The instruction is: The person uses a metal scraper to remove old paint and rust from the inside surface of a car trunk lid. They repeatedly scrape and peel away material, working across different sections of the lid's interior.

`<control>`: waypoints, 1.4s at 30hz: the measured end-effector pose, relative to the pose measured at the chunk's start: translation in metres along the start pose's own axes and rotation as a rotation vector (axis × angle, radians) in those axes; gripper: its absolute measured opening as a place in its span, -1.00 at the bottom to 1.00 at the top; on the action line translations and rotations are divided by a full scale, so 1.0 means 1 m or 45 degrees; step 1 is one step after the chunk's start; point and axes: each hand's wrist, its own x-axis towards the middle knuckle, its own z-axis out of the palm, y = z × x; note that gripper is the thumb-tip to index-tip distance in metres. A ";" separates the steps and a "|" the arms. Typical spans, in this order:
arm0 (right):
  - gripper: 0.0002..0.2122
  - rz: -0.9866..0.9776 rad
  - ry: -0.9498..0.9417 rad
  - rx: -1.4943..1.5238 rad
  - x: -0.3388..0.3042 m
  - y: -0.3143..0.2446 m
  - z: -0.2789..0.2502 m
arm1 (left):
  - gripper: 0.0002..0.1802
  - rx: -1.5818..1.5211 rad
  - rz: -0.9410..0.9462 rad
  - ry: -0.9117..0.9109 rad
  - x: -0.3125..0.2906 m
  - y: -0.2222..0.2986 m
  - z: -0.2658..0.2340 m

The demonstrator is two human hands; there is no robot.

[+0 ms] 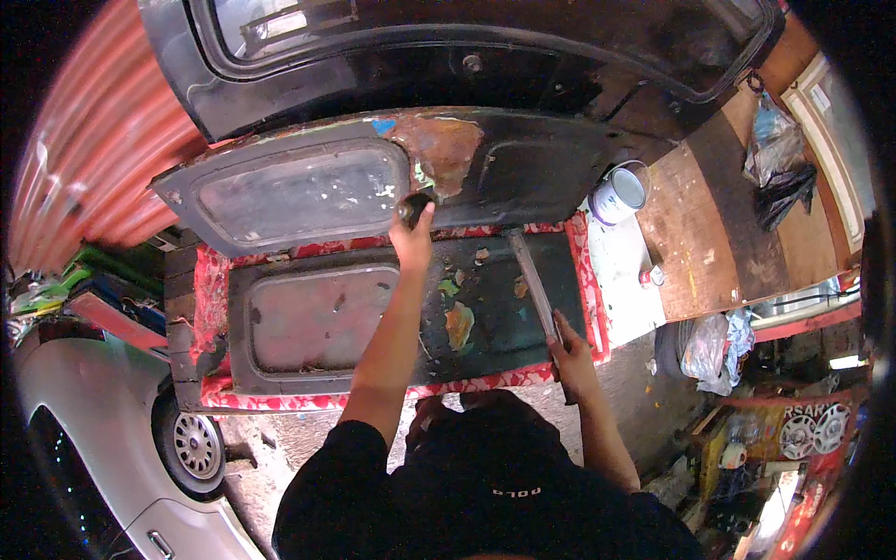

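Observation:
My left hand (412,241) is closed around a dark rounded block (416,207), up by the tilted upper section of a dark vehicle panel (541,168). Just above that hand, a brown bare patch (439,149) with peeling paint shows on this section. In my right hand (573,364) is a long, straight grey metal tool (534,280) with a dark lower end, angled over the right half of the lower panel section (317,322). Flakes of paint (457,325) are scattered on that lower section. Red and white patterned cloth (210,303) lies under it.
A large black vehicle body part with a window (485,79) stands behind the panel. To the right are an open paint tin (620,193), brown boards (691,229) and hanging plastic bags (777,154). A silver car (89,401) sits at lower left, below red corrugated sheeting (103,131).

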 end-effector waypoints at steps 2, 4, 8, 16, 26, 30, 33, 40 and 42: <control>-0.51 -0.037 0.020 -0.019 0.001 0.005 -0.007 | -0.57 -0.190 0.014 -0.001 0.006 0.015 0.018; -0.51 0.012 -0.023 0.040 0.007 0.002 -0.019 | -0.58 -0.102 0.056 0.034 0.010 0.023 0.031; -0.51 0.030 -0.055 0.105 0.022 0.002 -0.045 | -0.63 -0.055 0.142 0.045 0.021 0.009 0.049; -0.51 -0.142 -0.161 -0.161 0.062 0.011 -0.071 | -0.60 0.120 0.154 0.077 0.016 0.006 0.056; -0.48 -1.173 -0.085 -0.992 0.095 -0.128 -0.042 | -0.52 0.463 0.415 0.102 0.022 -0.003 0.056; -0.49 -0.826 -0.136 -1.139 0.127 -0.144 -0.056 | -0.39 0.336 0.203 0.092 0.030 -0.002 0.061; -0.49 -1.034 -0.031 -0.679 0.125 -0.132 -0.063 | -0.44 0.460 0.215 0.092 0.036 0.003 0.055; -0.51 -1.220 -0.003 -0.607 0.119 -0.133 -0.058 | -0.57 0.264 0.075 0.066 0.021 0.038 0.069; -0.51 -1.258 0.016 -0.820 0.115 -0.137 -0.050 | -0.60 0.339 0.133 0.108 0.022 0.033 0.068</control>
